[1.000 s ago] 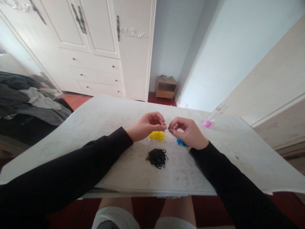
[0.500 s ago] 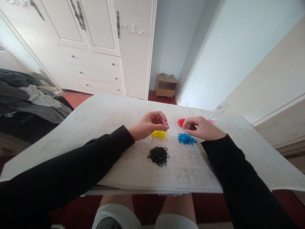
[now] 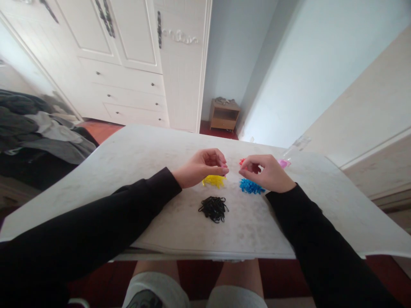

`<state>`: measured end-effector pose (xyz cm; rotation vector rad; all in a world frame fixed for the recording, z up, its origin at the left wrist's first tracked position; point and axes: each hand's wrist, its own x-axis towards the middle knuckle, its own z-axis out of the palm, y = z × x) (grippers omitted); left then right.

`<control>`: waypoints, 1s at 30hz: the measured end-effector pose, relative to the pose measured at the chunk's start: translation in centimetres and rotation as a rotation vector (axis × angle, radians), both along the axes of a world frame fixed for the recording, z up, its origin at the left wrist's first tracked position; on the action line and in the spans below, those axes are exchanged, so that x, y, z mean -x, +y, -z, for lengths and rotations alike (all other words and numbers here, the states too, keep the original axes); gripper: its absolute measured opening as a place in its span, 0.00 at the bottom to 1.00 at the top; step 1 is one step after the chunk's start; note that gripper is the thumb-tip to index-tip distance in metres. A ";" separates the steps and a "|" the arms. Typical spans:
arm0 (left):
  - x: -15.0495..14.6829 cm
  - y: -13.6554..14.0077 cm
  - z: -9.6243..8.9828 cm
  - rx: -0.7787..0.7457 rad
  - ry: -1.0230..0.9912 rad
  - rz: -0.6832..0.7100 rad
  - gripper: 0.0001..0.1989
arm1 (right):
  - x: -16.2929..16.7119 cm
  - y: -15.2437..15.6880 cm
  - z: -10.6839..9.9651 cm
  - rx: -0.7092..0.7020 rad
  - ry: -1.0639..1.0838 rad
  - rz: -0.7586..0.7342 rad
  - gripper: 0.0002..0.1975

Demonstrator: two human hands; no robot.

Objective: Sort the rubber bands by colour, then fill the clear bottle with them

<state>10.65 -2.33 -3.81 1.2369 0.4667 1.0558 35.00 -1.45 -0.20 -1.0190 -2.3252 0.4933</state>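
Note:
My left hand point(image 3: 205, 167) is closed in a pinch above the pile of yellow rubber bands point(image 3: 214, 181), with a bit of a pink rubber band point(image 3: 226, 166) showing at its fingertips. Across a small gap, my right hand point(image 3: 268, 172) has its thumb and forefinger pressed together. Whatever lies between them is too small to make out. Below that hand is a heap of blue rubber bands point(image 3: 251, 186), and a red pile point(image 3: 242, 162) is partly hidden behind its fingers. Black rubber bands point(image 3: 213, 209) lie nearer to me.
All the piles rest on a white marbled table point(image 3: 154, 149). Behind my right hand lies something pink point(image 3: 284, 163) beside a clear plastic bag point(image 3: 297, 147). A white wardrobe point(image 3: 135, 94) and a small wooden cabinet point(image 3: 224, 114) stand beyond. Clothes point(image 3: 54, 128) are heaped at left.
My right hand has moved left, closer to my left hand, and now covers more of the red pile. More of the pink thing behind it shows. My left hand has hardly moved.

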 end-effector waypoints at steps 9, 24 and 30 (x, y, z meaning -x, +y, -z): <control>0.1 0.0 0.2 -0.065 0.060 0.011 0.19 | 3.1 -2.0 0.8 -0.102 0.062 -0.163 0.13; 0.1 0.2 0.4 -0.105 0.064 0.019 0.16 | 3.4 -2.7 0.7 -0.118 0.131 -0.047 0.09; 0.2 0.2 0.4 -0.107 0.060 0.020 0.15 | 3.4 -2.7 0.6 -0.141 0.164 -0.006 0.09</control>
